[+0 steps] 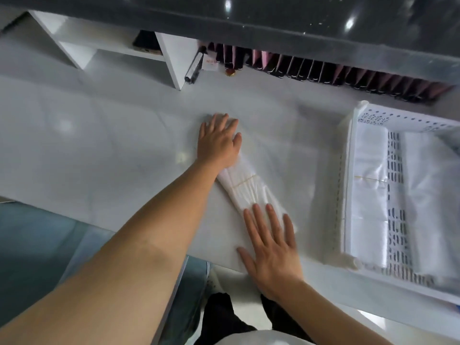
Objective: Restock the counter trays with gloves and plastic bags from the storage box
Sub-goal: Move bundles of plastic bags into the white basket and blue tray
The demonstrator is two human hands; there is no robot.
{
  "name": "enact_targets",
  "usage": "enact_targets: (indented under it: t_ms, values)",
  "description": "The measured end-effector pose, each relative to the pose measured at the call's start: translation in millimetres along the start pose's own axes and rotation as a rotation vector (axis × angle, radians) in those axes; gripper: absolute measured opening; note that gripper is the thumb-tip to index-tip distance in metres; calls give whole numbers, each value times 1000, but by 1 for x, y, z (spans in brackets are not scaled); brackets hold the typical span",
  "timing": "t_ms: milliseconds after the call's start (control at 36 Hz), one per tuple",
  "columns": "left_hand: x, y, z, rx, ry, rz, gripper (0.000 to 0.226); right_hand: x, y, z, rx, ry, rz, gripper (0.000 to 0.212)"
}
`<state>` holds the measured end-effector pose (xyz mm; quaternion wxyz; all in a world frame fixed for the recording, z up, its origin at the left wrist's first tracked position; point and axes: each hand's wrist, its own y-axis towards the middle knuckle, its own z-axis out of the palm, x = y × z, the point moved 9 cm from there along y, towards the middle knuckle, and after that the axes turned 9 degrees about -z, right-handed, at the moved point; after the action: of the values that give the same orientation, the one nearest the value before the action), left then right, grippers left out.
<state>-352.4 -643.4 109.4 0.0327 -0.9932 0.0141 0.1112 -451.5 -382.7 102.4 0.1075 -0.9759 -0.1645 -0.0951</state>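
A bundle of clear plastic bags [245,186], tied across its middle with a thin rubber band, lies slanted on the white counter [99,145]. My left hand [219,140] rests flat on the bundle's far end, fingers spread. My right hand [271,247] lies flat on its near end by the counter's front edge, fingers apart. Neither hand grips the bundle. To the right stands a white perforated tray [395,195] holding two stacks of clear bags [368,190].
White shelf dividers [171,58] rise at the back of the counter, with a silver cylinder [194,68] leaning beside them. A row of dark and pink packages [323,70] lines the back under a dark ledge. The floor shows below the front edge.
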Motion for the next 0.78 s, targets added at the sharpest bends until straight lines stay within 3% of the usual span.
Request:
enact_targets:
  t_ms: [167, 222, 278, 333, 417, 500, 583, 694, 778]
  values:
    - [10, 12, -10, 1, -108, -61, 49, 14, -23, -1, 83, 14, -60, 75]
    - [14, 2, -21, -30, -214, -103, 53, 12, -21, -13, 63, 147, -57, 71]
    - [24, -23, -40, -112, -356, -181, 56, 0, -17, -39, -53, 382, -2, 59]
    - [40, -59, -54, -184, -527, -308, 57, -19, -14, -72, -277, 533, 63, 44]
    - [64, -121, -44, -102, -961, -587, 57, -47, 5, -99, -417, 609, 143, 42]
    - [60, -176, -16, 94, -1308, -849, 55, -70, 46, -86, -213, 660, 287, 59]
    - [36, -198, 1, 292, -1542, -943, 56, -79, 89, -69, 15, 722, 346, 63]
    - [14, -193, 0, 505, -1509, -925, 24, -82, 121, -65, 173, 841, 369, 46]
    - [8, -188, -2, 626, -1509, -849, 30, -79, 116, -62, 302, 1003, 356, 35]
